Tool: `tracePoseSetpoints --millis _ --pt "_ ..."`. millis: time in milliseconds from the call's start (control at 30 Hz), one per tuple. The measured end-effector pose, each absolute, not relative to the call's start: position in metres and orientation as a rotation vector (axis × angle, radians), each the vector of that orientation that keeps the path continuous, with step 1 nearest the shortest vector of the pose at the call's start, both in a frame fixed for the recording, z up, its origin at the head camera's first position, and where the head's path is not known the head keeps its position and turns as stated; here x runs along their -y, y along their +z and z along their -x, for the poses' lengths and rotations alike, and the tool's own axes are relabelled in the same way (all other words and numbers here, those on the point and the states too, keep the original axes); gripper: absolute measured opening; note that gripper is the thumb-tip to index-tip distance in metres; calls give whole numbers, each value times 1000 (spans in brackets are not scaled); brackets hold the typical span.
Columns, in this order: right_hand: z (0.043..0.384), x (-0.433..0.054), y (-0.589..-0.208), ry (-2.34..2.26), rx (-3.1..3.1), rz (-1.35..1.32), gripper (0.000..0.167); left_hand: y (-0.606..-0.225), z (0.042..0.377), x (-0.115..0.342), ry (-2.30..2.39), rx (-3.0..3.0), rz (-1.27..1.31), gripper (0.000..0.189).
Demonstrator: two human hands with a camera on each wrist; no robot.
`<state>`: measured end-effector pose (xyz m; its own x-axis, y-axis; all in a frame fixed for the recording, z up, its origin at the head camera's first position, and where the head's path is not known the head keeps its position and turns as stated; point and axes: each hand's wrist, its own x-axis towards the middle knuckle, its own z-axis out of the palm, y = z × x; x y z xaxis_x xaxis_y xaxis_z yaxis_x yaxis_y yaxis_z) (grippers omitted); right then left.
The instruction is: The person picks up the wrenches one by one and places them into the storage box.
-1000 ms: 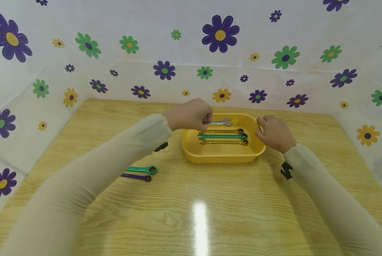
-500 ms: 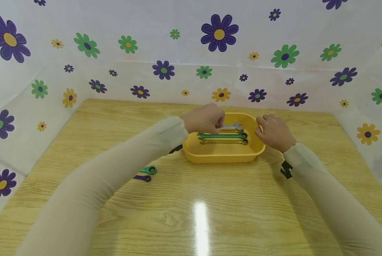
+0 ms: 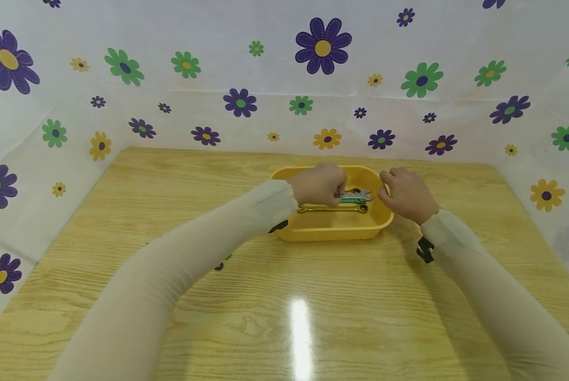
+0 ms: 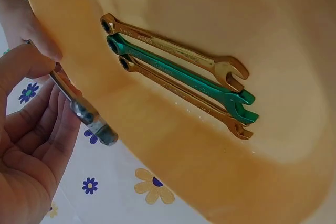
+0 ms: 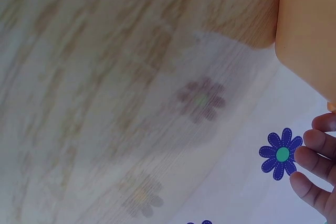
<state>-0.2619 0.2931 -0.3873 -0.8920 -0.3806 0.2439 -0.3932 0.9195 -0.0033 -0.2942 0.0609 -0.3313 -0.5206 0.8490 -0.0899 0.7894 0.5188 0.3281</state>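
My left hand (image 3: 319,184) pinches a silver combination wrench (image 3: 359,196) over the yellow plastic basin (image 3: 332,233). Its open-jaw end points right in the head view; in the left wrist view the wrench (image 4: 89,116) is seen edge-on between thumb and fingers. Inside the basin lie a green wrench (image 4: 178,73) and two gold wrenches, one (image 4: 163,45) on each side of it, roughly parallel. My right hand (image 3: 410,196) holds the basin's right rim, thumb toward the inside. Its fingers (image 5: 315,153) show loosely bent outside the wall in the right wrist view.
Left of the basin on the wooden table (image 3: 246,317), the ends of a purple wrench (image 3: 219,266) and a green wrench (image 3: 228,256) peek out from behind my left sleeve (image 3: 193,259). A white flowered cloth (image 3: 265,69) stands behind and at both sides.
My left hand has moved right and slightly nearer with the silver wrench, which now overlaps the green wrench in the basin. The left sleeve covers more of the table wrenches. My right hand stays put.
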Motion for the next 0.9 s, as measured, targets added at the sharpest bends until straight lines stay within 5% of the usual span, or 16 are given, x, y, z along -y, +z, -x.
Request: tracePoseSetpoints --millis 900 --pt "261 -293 -386 69 2833 -577 15 -339 310 -90 265 -2436 -1378 27"
